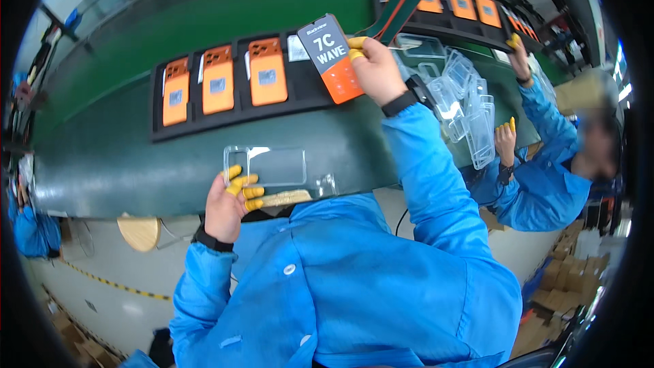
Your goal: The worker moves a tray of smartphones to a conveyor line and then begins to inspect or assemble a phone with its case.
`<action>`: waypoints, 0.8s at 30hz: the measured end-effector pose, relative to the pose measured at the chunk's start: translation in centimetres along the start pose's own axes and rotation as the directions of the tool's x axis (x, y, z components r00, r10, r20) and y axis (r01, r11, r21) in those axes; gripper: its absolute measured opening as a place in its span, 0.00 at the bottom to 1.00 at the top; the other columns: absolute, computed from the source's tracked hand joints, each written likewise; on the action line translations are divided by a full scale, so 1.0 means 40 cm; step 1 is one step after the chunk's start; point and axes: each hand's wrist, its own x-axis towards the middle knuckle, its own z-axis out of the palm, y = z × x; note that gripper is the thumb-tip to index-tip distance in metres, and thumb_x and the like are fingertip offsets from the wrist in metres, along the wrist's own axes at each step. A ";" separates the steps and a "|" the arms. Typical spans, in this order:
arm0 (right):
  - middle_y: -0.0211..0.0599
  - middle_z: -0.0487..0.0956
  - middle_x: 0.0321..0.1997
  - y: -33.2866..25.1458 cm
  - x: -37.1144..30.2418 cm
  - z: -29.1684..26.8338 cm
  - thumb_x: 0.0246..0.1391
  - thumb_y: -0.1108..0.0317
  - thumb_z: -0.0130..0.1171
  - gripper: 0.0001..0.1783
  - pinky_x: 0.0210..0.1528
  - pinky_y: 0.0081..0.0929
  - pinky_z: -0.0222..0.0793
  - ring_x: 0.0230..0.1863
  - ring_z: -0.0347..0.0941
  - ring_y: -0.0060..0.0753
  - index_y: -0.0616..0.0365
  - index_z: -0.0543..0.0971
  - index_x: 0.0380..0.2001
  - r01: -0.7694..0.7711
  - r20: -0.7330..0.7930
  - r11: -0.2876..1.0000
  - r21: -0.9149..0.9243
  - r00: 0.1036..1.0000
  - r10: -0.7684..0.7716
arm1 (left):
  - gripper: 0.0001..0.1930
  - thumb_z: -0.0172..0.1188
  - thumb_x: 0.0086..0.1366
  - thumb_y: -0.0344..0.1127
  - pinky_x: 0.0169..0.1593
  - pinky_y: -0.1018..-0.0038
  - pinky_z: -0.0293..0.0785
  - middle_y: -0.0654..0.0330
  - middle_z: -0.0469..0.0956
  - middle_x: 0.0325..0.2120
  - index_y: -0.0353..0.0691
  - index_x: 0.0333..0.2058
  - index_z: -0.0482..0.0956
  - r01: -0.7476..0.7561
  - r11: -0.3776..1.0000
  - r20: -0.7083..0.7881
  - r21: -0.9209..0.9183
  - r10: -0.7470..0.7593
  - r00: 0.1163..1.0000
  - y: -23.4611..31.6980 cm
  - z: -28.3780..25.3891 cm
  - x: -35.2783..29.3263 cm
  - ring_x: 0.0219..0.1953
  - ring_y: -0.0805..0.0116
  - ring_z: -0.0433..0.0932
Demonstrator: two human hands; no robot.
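left hand [228, 208]: fingers closed on clear phone case [267, 165], at conveyor belt [102, 163] near edge
right hand [375, 68]: fingers pinching grey-orange card [330, 58], raised over black tray [300, 99]
tray: orange phones [218, 85] in row

Head camera looks steeply down, close over the green conveyor belt [136, 157].

Left hand [228, 204], yellow finger cots, pinches clear plastic phone case [267, 165] at belt edge, 7 o'clock. Right hand [375, 68] holds grey-and-orange printed card [330, 58] up at 12 o'clock. Black tray [231, 112] of orange phones [218, 78] at 10 o'clock; clear case pile [463, 102] at 2 o'clock.
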 end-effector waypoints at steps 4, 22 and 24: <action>0.31 0.81 0.40 -0.077 -0.116 0.022 0.65 0.77 0.48 0.16 0.43 0.20 0.73 0.39 0.75 0.18 0.65 0.77 0.53 -0.213 0.349 0.956 0.204 0.928 0.132 | 0.19 0.46 0.75 0.35 0.46 0.62 0.80 0.48 0.77 0.50 0.41 0.62 0.63 -0.020 1.000 -0.002 0.011 0.020 1.000 0.021 0.025 0.001 0.44 0.58 0.81; 0.53 0.82 0.42 -0.024 -0.233 0.247 0.54 0.81 0.48 0.20 0.49 0.32 0.75 0.45 0.80 0.47 0.66 0.79 0.49 0.064 0.715 0.997 -0.040 0.699 -0.016 | 0.25 0.49 0.73 0.32 0.50 0.66 0.78 0.57 0.73 0.54 0.40 0.67 0.58 -0.073 0.997 0.188 -0.008 0.074 0.979 -0.010 -0.027 -0.009 0.49 0.63 0.79; 0.52 0.83 0.43 -0.027 -0.226 0.240 0.56 0.80 0.48 0.19 0.50 0.32 0.75 0.46 0.80 0.45 0.66 0.79 0.49 0.032 0.751 0.999 0.023 0.660 -0.038 | 0.26 0.51 0.72 0.32 0.51 0.65 0.78 0.57 0.73 0.54 0.39 0.67 0.58 -0.064 0.998 0.213 -0.031 0.069 0.975 -0.009 -0.039 -0.004 0.49 0.63 0.78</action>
